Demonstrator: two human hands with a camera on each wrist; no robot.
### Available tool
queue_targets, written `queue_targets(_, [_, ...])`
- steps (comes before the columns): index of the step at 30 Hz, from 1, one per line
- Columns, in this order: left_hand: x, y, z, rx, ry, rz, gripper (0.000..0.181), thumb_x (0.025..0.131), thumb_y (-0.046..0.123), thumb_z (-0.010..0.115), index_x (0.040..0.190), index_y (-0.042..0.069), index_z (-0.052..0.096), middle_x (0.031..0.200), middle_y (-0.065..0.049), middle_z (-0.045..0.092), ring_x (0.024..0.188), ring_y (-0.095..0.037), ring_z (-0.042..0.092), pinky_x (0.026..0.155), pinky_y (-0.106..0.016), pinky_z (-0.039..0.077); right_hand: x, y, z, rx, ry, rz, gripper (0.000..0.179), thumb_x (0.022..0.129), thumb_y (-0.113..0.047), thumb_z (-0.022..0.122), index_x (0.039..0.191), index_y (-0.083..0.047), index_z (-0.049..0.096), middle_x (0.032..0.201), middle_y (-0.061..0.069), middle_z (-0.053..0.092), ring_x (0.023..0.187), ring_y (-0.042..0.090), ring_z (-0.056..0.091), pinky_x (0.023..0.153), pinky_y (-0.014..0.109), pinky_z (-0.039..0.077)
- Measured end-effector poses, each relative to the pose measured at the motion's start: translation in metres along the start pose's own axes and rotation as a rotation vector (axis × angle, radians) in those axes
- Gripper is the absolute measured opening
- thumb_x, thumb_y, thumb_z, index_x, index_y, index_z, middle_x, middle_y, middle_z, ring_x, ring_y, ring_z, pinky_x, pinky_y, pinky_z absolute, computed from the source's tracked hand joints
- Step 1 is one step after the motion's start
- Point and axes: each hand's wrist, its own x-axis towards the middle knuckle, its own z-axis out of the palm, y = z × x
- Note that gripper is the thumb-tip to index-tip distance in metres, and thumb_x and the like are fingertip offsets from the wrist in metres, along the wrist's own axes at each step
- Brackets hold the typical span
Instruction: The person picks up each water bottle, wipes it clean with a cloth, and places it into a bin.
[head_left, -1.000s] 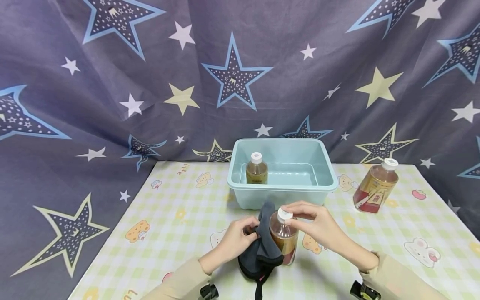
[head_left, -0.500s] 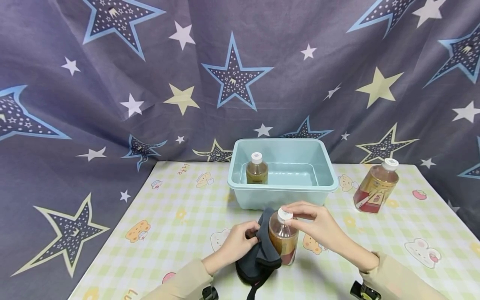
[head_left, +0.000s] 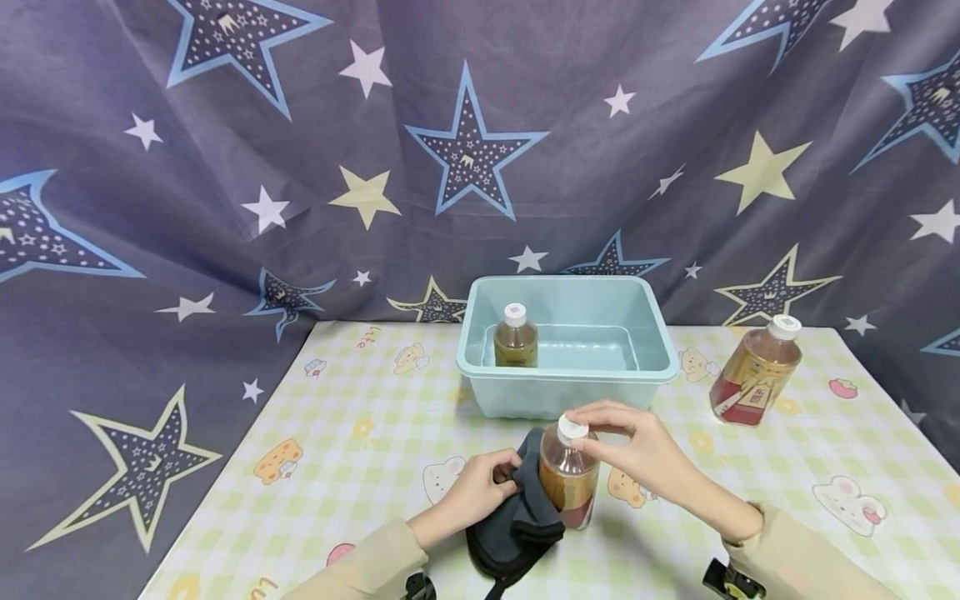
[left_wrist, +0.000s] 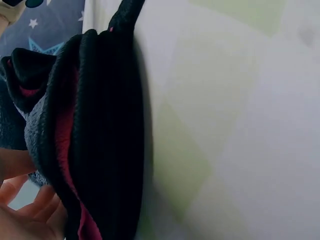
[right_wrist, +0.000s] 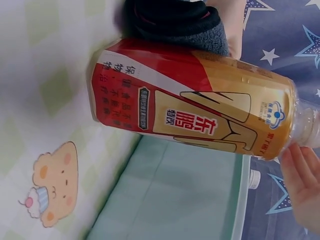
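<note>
Pale-blue plastic bin (head_left: 566, 395): landmark. Dark grey fleece (head_left: 504, 535), red lining, bunched in front of bin, against upright Dongpeng bottle (head_left: 567, 483). Right hand (head_left: 637, 447) likely steadies bottle: thumb, fingers cap-wide, pinching white cap (head_left: 572, 430). Left hand (head_left: 474, 487): thumb, forefinger nearly together, pinching fleece.

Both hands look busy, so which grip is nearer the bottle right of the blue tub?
Right: the right grip, on a white cap, lies left and in front of the bottle; the left grip, on dark cloth, lies farther left.
</note>
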Motion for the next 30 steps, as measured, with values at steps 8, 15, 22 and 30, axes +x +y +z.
queue_targets(8, [-0.003, 0.0, -0.009, -0.056, 0.008, 0.008, 0.013, 0.076, 0.002, 0.064, 0.086, 0.01, 0.062, 0.076, -0.003, 0.063, 0.065, -0.006, 0.054, 0.06, -0.021, 0.044, 0.006, -0.01, 0.001, -0.142, 0.061, -0.111, 0.028, 0.065, -0.002, 0.075, 0.092, -0.007, 0.067, 0.094, 0.004, 0.06, 0.083, 0.012, 0.057, 0.07, 0.023, 0.047])
queue_targets(15, [-0.009, 0.002, -0.021, -0.124, 0.031, 0.101, 0.007, 0.08, 0.008, 0.062, 0.087, 0.011, 0.061, 0.08, -0.001, 0.065, 0.069, -0.005, 0.057, 0.062, -0.022, 0.046, 0.012, -0.04, 0.003, -0.168, 0.111, -0.135, 0.025, 0.06, 0.007, 0.074, 0.083, 0.001, 0.066, 0.083, 0.007, 0.059, 0.075, 0.015, 0.056, 0.068, 0.015, 0.044])
queue_targets(22, [-0.014, 0.005, -0.028, -0.143, 0.039, 0.01, 0.013, 0.077, -0.001, 0.062, 0.087, 0.007, 0.062, 0.085, -0.007, 0.065, 0.073, -0.011, 0.058, 0.065, -0.024, 0.047, 0.011, -0.039, 0.003, -0.162, 0.097, -0.117, 0.023, 0.063, 0.006, 0.073, 0.085, 0.001, 0.067, 0.086, 0.007, 0.061, 0.076, 0.014, 0.058, 0.067, 0.022, 0.047])
queue_targets(30, [-0.018, 0.007, -0.033, -0.155, 0.055, -0.031, 0.013, 0.076, -0.001, 0.064, 0.086, 0.007, 0.062, 0.082, -0.006, 0.065, 0.072, -0.009, 0.057, 0.064, -0.023, 0.047, 0.006, -0.009, -0.001, -0.138, 0.031, -0.103, 0.027, 0.07, -0.002, 0.071, 0.096, -0.007, 0.067, 0.099, 0.004, 0.062, 0.092, 0.013, 0.057, 0.078, 0.02, 0.045])
